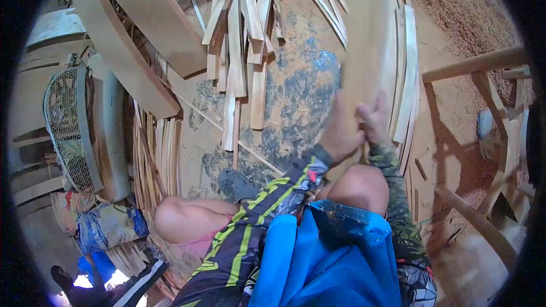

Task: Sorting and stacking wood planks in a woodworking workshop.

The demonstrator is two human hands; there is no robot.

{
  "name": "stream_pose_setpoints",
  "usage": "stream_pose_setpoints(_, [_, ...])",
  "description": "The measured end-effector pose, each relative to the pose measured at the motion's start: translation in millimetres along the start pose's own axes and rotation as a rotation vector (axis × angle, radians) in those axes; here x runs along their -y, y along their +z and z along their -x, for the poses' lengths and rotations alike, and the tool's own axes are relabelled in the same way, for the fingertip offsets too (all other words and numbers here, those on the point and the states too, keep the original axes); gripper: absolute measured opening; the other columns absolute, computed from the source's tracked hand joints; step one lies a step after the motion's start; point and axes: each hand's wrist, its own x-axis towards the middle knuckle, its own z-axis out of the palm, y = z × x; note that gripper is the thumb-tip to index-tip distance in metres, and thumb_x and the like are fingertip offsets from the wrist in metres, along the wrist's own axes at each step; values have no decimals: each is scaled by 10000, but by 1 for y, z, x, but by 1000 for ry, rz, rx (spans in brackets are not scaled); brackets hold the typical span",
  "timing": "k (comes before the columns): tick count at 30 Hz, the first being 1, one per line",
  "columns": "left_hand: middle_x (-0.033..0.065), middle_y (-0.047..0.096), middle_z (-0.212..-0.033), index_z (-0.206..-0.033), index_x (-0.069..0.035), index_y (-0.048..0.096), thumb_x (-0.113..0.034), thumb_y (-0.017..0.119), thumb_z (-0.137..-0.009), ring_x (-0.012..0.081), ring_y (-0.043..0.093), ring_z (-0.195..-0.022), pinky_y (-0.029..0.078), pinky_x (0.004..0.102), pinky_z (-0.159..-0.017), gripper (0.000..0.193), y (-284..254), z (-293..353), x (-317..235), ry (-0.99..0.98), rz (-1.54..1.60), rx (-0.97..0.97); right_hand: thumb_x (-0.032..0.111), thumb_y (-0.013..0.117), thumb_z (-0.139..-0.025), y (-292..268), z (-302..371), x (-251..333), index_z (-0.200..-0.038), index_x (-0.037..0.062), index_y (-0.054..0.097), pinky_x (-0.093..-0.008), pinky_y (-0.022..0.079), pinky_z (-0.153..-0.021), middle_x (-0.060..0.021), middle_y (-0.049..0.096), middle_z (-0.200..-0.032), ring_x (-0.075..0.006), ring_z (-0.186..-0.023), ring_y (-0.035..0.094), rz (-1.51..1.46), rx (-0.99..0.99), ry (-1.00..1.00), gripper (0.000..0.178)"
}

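A long, pale wooden board [367, 34], blurred, runs from the top edge down towards my knees. My left hand [342, 133] is at its near end, fingers along the left edge. My right hand [375, 119] grips the right side, with its thumb over the top face. The two hands are close together, just beyond my bent right knee. The undersides of the fingers are hidden by the board.
Loose wooden strips [236, 51] lie piled ahead on the dusty floor. Two wide planks [122, 40] slant at the left, near a mesh-guarded machine [68, 128]. Wooden frame pieces [478, 62] stand at the right, beside heaped shavings [472, 11]. Long strips [405, 74] lie right of the board.
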Motion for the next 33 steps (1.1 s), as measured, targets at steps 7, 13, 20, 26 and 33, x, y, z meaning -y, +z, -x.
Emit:
stream_pose_setpoints(7, [344,-15,-1561,-1507,74,40,-490,657,-837,409,-73,-1479,34,461,-1197,1071,10,-53,25,175,-269,181,189,744,-837,-106,-40,39,-1430,-44,359,-385,422,-1048,-221,445,-1412,-290,-1266,500,804,-331,-205,744])
stream_pose_setpoints(13, [396,92,-1520,-1516,16,171,-593,692,-774,487,45,-1452,90,502,-1187,1092,-120,-128,117,-215,-603,-405,732,507,-813,-102,-55,-19,-1495,258,374,-702,130,-1091,-169,114,-1607,-565,-1410,74,1629,-492,358,841])
stream_pose_setpoints(20, [303,401,-1443,-1475,50,278,-603,736,-714,394,395,-1359,293,458,-1137,1103,-239,-223,199,-574,-791,-203,628,570,-828,-110,-53,-38,-1451,207,449,-660,166,-1097,-123,183,-1598,-516,-1403,158,1637,-499,86,761])
stream_pose_setpoints(26, [281,519,-1326,-1446,83,212,-333,846,-681,351,568,-1172,477,386,-987,1077,-247,-206,252,-519,-541,-319,554,595,-839,-114,-57,-52,-1429,211,470,-611,212,-1077,-65,246,-1584,-488,-1380,225,1683,-462,-50,694])
stream_pose_setpoints(33, [144,676,-1018,-1189,39,552,-103,739,-809,254,676,-898,568,346,-757,447,-176,-130,207,-565,112,-184,571,552,-861,-127,-53,-48,-1436,213,466,-593,214,-1072,-52,227,-1594,-474,-1375,233,1703,-458,24,683])
